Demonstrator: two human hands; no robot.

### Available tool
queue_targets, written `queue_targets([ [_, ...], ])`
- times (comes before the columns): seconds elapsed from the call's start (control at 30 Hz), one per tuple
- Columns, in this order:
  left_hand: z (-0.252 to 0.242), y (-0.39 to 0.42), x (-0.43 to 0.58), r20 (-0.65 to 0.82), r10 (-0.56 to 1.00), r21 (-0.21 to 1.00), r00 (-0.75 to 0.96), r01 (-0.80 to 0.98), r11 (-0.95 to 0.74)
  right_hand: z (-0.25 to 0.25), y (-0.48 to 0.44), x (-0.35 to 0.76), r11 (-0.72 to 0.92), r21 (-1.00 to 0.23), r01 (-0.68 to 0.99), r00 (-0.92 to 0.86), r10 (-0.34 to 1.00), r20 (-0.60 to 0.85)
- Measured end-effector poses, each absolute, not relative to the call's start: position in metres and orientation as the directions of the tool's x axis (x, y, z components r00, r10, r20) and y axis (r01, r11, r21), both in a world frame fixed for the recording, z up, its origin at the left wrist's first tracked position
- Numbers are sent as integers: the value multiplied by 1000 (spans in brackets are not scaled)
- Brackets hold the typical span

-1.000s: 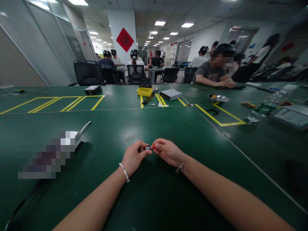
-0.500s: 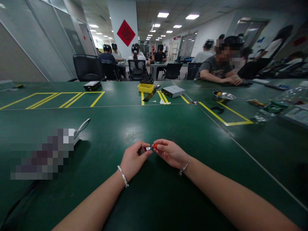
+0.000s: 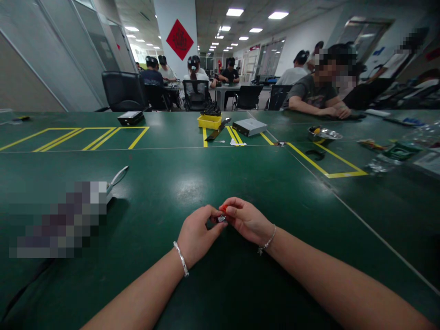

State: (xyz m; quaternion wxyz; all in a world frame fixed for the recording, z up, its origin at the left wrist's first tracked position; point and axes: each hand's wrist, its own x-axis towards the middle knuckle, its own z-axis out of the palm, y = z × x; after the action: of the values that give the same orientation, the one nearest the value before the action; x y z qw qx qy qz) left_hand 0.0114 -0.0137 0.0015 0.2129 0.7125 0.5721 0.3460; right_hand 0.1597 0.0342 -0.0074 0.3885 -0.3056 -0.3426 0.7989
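**Q:** Head view, entry one. Where is the piece?

**A:** I log the piece (image 3: 222, 214) on the near side of the tray (image 3: 209, 121), well apart from it, low over the table (image 3: 192, 178). The left hand (image 3: 199, 234) and right hand (image 3: 246, 221) meet on it.

**Q:** Fingers?

**A:** Both hands pinch it. The right thumb and forefinger press on the orange end and the left fingertips close on the metal end. Its orange end sits toward the tray and its metal end toward me, slightly tilted. Neither hand is nearer, since both touch it.

**Q:** Against a second ago?

**A:** Then the piece lay more crosswise, with the metal tip showing in a gap between the hands. Now the hands overlap and little of it shows. They also sit farther from the tray.
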Motion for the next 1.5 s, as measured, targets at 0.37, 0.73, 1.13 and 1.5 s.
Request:
queue_targets([
  [0.37,-2,-12,9,305,950,660,73,702,-266,-7,33,158,-456,-829,-324,-504,824,-257],
  [0.73,-3,-12,11,320,944,605,75,751,-265,-9,29,154,-346,-917,-198,-424,874,-238],
  [1.13,-6,-11,12,327,943,531,62,813,-238,-7,13,144,-179,-980,-83,-196,967,-160],
  [1.5,-7,-11,6,322,947,514,9,838,-182,-4,4,145,-58,-997,59,-287,955,-72],
])
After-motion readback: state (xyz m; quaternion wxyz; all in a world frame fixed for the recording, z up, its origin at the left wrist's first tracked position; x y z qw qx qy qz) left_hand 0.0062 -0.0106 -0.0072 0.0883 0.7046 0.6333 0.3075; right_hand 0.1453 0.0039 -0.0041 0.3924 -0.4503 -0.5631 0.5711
